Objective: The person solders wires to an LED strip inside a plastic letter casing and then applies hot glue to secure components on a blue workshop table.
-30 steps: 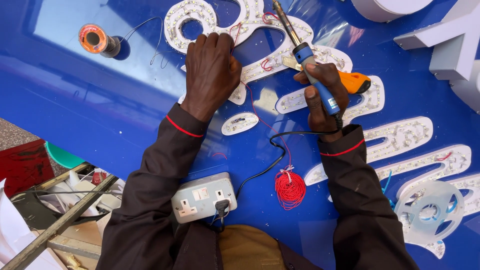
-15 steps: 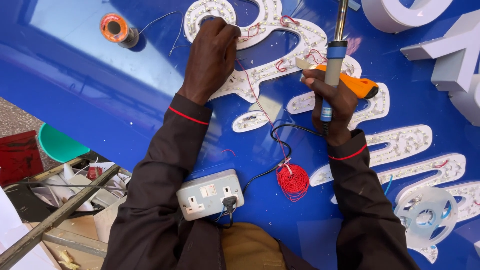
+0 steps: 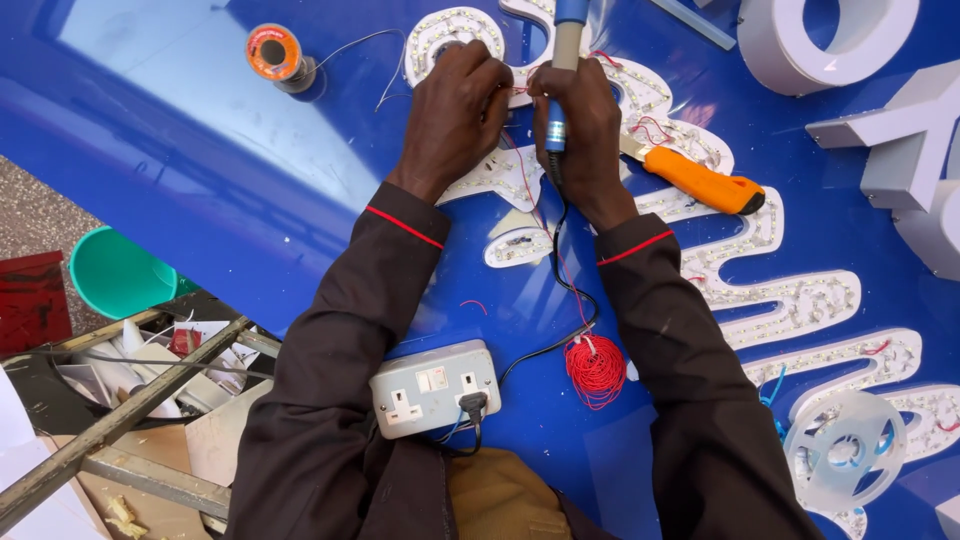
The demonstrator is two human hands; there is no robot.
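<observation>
My right hand grips a blue-handled soldering iron, its tip pointing up out of frame and its black cord trailing down toward me. My left hand sits right beside it, fingers curled and pinching thin red wire over the white LED strips laid in curving letter shapes on the blue sign panel. An orange utility knife lies on the strips just right of my right hand. Both hands nearly touch.
A solder spool stands at the upper left. A grey double socket with a plug sits near my body, a coil of red wire beside it. A clear reel, white 3D letters and a green bucket surround.
My right hand has moved left with the soldering iron, away from the orange knife, and now sits against my left hand. The view has shifted slightly.
</observation>
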